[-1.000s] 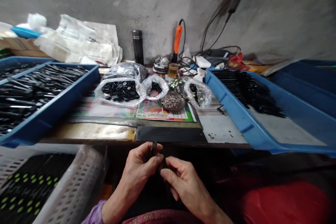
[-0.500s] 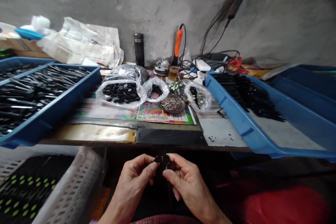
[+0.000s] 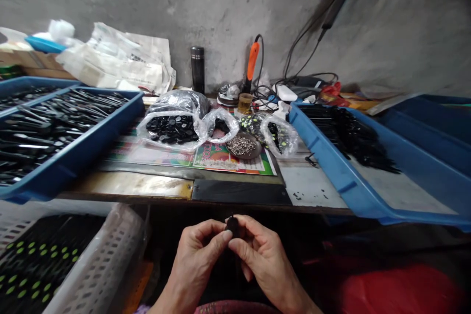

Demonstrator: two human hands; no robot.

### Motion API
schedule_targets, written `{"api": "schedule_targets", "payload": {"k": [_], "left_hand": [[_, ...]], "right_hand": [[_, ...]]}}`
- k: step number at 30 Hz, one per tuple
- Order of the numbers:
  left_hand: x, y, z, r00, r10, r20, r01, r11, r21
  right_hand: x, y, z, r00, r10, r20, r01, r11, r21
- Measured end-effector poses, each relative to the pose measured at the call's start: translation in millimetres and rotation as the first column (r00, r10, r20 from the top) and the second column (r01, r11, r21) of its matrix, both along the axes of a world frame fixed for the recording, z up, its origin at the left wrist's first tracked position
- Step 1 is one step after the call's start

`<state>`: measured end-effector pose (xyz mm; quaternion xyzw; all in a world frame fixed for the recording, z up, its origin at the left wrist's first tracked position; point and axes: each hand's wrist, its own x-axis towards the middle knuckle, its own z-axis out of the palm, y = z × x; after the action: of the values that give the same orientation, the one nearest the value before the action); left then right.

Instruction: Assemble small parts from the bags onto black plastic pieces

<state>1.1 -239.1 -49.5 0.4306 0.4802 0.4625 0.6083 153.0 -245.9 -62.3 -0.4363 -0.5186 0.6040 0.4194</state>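
Just below the table's front edge, both hands meet at a small round black part (image 3: 232, 225). My left hand (image 3: 200, 255) pinches it from the left between thumb and forefinger. From the right, my right hand (image 3: 263, 255) grips it with thumb and fingers, the other fingers curled beneath. Anything lower on the part is lost in the dark background. On the table beyond are an open bag of black discs (image 3: 171, 128), a smaller open bag (image 3: 221, 126), a dish of small metal pins (image 3: 242, 145) and a bag of black and green parts (image 3: 278, 136).
Blue trays of black parts stand left (image 3: 73, 167) and right (image 3: 331, 157). A white perforated basket (image 3: 91, 265) is at the lower left. Behind are a black flask (image 3: 197, 69), an orange-handled tool (image 3: 252, 61), a small cup (image 3: 245, 102) and cables.
My left hand has moved slightly right, closer to my right hand. The two dark pieces that showed side by side now appear as one round shape between the fingertips.
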Motion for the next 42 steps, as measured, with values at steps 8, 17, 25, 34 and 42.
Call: {"api": "schedule_targets", "payload": {"k": [8, 17, 25, 34, 42], "left_hand": [[3, -4, -4.9, 0.998, 0.055, 0.009, -0.055, 0.998, 0.001], [10, -6, -8.2, 0.994, 0.071, 0.081, -0.065, 0.995, -0.075], [9, -9, -12.6, 0.996, 0.071, 0.052, -0.071, 0.997, -0.019], [8, -13, -24.5, 0.990, 0.037, -0.135, -0.029, 0.998, 0.059], [13, -4, -27.7, 1.000, 0.024, 0.012, -0.025, 0.996, 0.086]], "right_hand": [[-1, -3, -9.3, 0.999, -0.039, -0.006, 0.039, 0.999, 0.024], [-7, -4, -21.7, 0.996, -0.073, -0.055, 0.076, 0.996, 0.056], [-3, -2, -12.8, 0.996, -0.069, 0.055, 0.062, 0.991, 0.122], [5, 11, 6.7, 0.953, -0.026, 0.301, -0.008, 0.994, 0.110], [0, 16, -9.8, 0.990, -0.033, 0.135, 0.025, 0.998, 0.058]]}}
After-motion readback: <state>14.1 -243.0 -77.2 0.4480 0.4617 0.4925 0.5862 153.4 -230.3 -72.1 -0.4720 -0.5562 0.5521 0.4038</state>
